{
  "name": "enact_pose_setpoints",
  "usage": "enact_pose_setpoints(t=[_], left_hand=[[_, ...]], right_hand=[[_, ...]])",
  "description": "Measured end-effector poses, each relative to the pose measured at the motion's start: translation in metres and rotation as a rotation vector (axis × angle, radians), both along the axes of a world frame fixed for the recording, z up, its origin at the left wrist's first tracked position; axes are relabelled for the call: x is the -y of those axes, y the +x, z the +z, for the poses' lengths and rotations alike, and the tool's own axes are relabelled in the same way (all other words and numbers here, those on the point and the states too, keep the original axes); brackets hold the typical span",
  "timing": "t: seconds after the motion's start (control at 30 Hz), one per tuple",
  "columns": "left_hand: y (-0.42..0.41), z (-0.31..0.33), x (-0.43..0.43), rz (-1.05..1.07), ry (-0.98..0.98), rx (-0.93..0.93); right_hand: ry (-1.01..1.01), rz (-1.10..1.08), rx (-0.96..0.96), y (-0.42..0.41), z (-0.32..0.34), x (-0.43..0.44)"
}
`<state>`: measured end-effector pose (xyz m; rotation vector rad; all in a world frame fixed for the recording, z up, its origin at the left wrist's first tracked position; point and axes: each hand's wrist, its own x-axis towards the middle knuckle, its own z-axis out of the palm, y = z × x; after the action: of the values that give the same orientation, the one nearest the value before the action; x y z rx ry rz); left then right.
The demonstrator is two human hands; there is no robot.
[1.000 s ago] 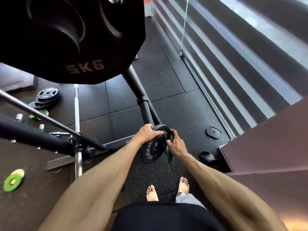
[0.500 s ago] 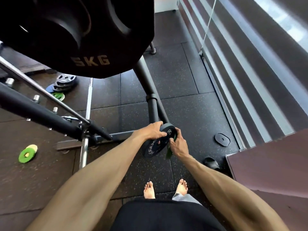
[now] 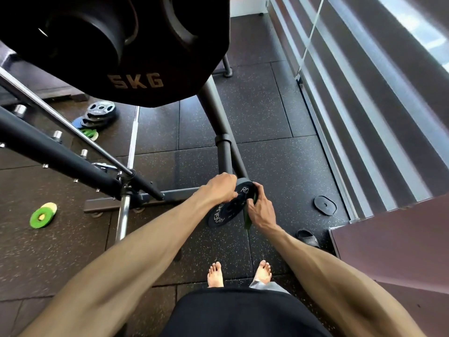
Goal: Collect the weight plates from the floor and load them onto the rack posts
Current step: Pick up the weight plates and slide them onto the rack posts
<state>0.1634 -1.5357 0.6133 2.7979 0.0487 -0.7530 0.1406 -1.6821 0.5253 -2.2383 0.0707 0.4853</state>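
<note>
At the far left, green and yellow plates (image 3: pixel 42 215) are seen lying flat on the floor. Farther back, a pile of plates (image 3: pixel 99 115) is stacked on the floor. A big black plate (image 3: pixel 136 57) marked 5KG is seen high up by the rack (image 3: pixel 60 152), close to the camera.

In the middle, a small black plate (image 3: pixel 230 205) is held up off the floor. It is tipped on its edge, just in front of the rack's leg. Its upper left rim is gripped by the left hand (image 3: pixel 218 189), with the fingers curled over the edge. The rest of the plate hangs below them.

Just to its right, a thin green plate (image 3: pixel 248 218) is held side by side against it. The green plate is gripped by the right hand (image 3: pixel 261 210), with the fingers curled round its edge. The thumb is laid on the small black plate's top rim. Whether either plate is on a post cannot be told.

Farther right, a flat black plate (image 3: pixel 325 205) is seen on the floor, well apart from the hands.
</note>
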Motion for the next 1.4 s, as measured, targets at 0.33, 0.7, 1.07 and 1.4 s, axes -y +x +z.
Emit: enact_pose_setpoints(t=[0.33, 0.7, 1.07, 1.4], left_hand=[[-0.006, -0.01, -0.02, -0.257, 0.114, 0.282], [0.057, -0.013, -0.05, -0.219, 0.127, 0.394], [0.113, -0.027, -0.068, 0.049, 0.218, 0.541], [-0.01, -0.057, -0.058, -0.204, -0.047, 0.787]], right_hand=[[0.014, -0.056, -0.016, -0.01, 0.006, 0.008], [-0.016, -0.006, -0.128, -0.004, 0.021, -0.005], [-0.05, 0.055, -0.173, 0.006, 0.036, -0.012], [0.006, -0.029, -0.211, 0.01, 0.054, -0.033]])
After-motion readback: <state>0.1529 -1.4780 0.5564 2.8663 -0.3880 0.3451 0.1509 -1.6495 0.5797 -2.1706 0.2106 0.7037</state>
